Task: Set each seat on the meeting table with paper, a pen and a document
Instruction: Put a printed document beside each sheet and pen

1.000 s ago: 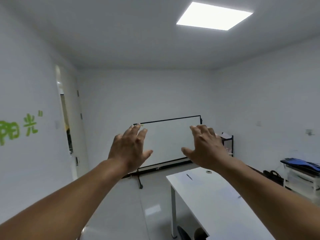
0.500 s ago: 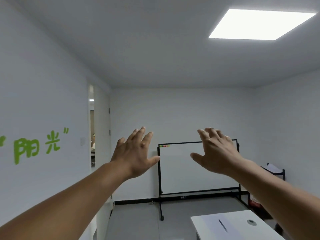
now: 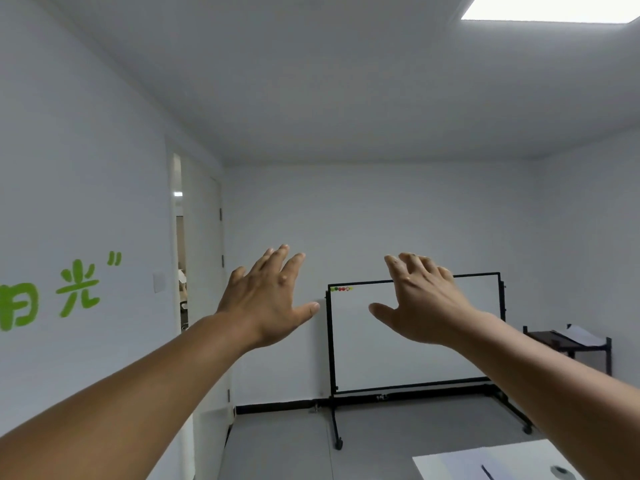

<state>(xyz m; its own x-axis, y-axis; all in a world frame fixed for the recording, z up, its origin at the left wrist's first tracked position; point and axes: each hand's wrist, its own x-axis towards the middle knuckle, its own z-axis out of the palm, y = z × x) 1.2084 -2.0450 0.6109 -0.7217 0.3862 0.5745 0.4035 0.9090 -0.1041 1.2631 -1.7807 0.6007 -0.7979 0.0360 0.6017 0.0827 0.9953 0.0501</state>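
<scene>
Both my arms are stretched out in front of me at chest height. My left hand [image 3: 268,299] is spread flat, palm away from me, and holds nothing. My right hand [image 3: 420,301] mirrors it, fingers straight and empty. At the bottom right only the far corner of the white meeting table [image 3: 436,467] shows. A sheet of paper [image 3: 460,467] lies on it with a dark pen [image 3: 487,472] on top. The rest of the table is out of the picture.
A rolling whiteboard [image 3: 415,344] stands against the far wall behind my hands. A dark shelf rack [image 3: 571,344] with papers is at the right wall. An open doorway [image 3: 180,258] is on the left wall, beside green lettering [image 3: 69,289]. A small round object [image 3: 559,471] sits on the table corner.
My view has tilted up and swung left, so the table has dropped almost out of the picture. Both hands stay raised, spread and empty.
</scene>
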